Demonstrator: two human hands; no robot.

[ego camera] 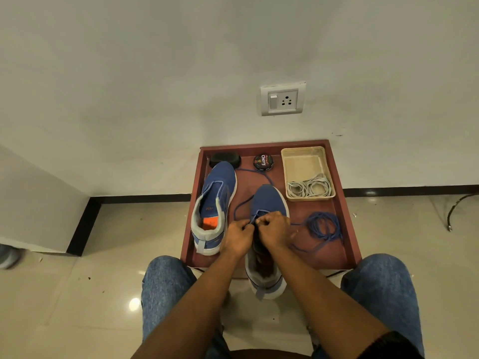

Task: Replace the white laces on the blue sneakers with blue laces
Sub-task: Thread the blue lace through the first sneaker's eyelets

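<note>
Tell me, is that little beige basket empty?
Not empty. The beige basket holds a bundle of white laces at its near end; the far half is bare.

Red tray on floor: 2 sneakers, basket, polish tin, brush, blue lace coil.

Floor tiles are super glossy, sneakers look like matte knit cloth, and the basket at 1 o'clock looks like woven plastic.
</note>
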